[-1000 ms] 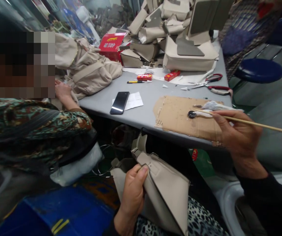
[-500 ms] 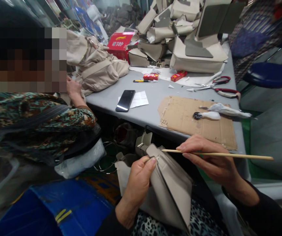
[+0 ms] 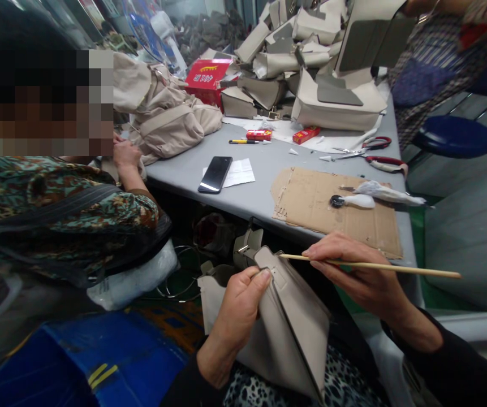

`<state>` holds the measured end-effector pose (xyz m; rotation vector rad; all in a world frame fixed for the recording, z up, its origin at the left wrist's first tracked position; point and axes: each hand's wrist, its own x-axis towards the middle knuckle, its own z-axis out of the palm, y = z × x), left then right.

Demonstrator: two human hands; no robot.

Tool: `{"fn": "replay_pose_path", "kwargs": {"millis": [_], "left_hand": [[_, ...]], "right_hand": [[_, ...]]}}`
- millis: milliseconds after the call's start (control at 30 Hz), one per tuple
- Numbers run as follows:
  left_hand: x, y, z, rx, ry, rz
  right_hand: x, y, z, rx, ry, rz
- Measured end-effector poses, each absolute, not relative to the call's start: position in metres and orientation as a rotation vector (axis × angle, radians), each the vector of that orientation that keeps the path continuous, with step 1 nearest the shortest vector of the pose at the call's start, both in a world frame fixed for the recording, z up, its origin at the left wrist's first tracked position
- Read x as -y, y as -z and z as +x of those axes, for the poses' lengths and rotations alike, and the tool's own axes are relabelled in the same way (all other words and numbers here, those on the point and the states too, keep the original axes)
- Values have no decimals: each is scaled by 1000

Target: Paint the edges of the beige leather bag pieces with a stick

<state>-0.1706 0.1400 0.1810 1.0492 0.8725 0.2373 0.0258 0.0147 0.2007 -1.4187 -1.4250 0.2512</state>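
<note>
Here, the bag is held above the lap, before the counter, clasped by the fingers of the left hand. The stick is pinched by those of the right hand, its tip held at the bag's upper end.

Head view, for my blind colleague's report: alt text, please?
Left hand grips a beige bag; right hand holds a stick, its tip at the bag's edge. Beyond, phone, cardboard and scissors lie on a table.
</note>
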Motion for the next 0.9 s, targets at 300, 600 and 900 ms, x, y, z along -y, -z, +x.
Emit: {"fn": "replay_pose_path", "kwargs": {"millis": [300, 600, 900], "left_hand": [[-140, -180, -171, -907, -218, 1042], [-140, -181, -170, -884, -211, 1030], [-142, -180, -171, -887, -231, 1012]], "right_hand": [[-9, -201, 29, 1427, -314, -1457], [-11, -199, 34, 1259, -442, -1481], [-12, -174, 11, 935, -615, -1342]]}}
